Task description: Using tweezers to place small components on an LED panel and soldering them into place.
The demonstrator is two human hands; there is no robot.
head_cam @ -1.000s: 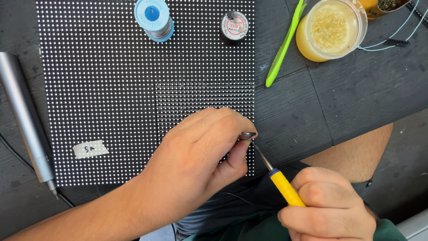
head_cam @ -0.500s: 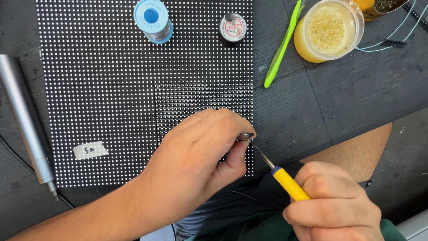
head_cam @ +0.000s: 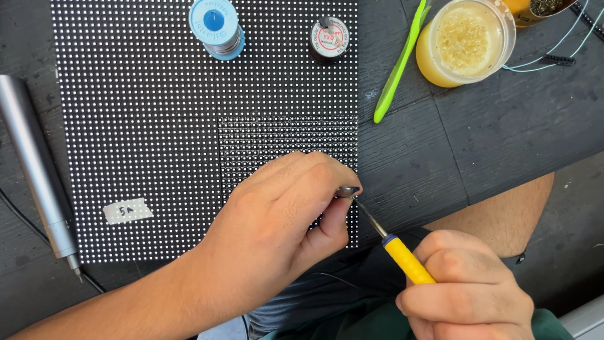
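- Left hand (head_cam: 277, 220) pinches metal tweezers (head_cam: 347, 191) at the lower right edge of the dotted LED panel (head_cam: 145, 126).
- Right hand (head_cam: 469, 296) is clenched round a yellow-handled soldering iron (head_cam: 402, 255); its tip meets the tweezers.
- Beyond: solder spool (head_cam: 216, 26), small tin (head_cam: 329, 39), flux jar (head_cam: 465, 39), green tool (head_cam: 397, 66), grey cylinder (head_cam: 34, 167).

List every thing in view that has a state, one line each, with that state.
left hand: pinching tweezers over the dotted panel
right hand: gripping yellow-handled soldering iron, tip at the tweezers
round jar: open, yellowish paste inside
solder spool: upright on the panel
small tin: on the panel, lid unclear
grey tool: lying unheld
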